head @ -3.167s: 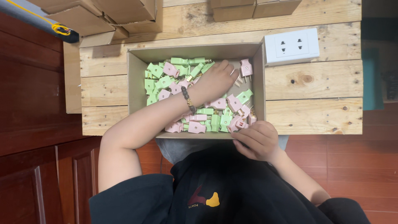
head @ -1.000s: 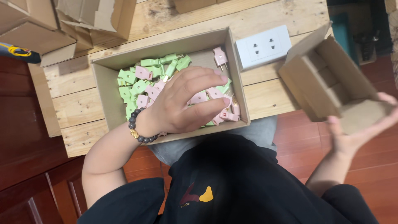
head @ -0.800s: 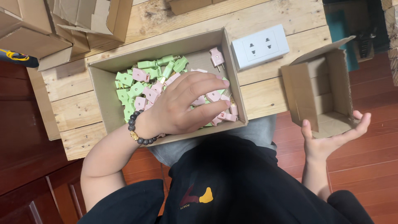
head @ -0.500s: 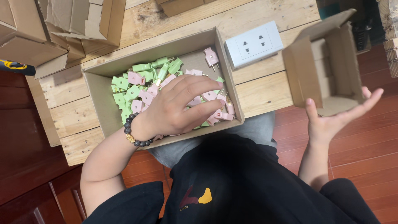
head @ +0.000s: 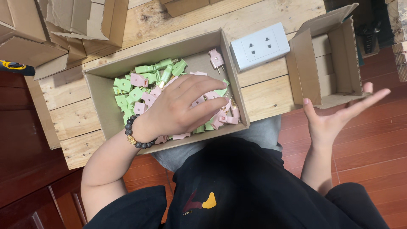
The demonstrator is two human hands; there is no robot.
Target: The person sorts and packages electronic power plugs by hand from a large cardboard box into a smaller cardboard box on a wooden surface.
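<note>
Black short-sleeved shirt (head: 254, 186) with small red-yellow chest mark; grey shorts; dark bead bracelet (head: 135, 138) on left wrist.

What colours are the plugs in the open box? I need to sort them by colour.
Light green and pink plugs, seen best in the head view, lying in the open box under the left hand.
</note>
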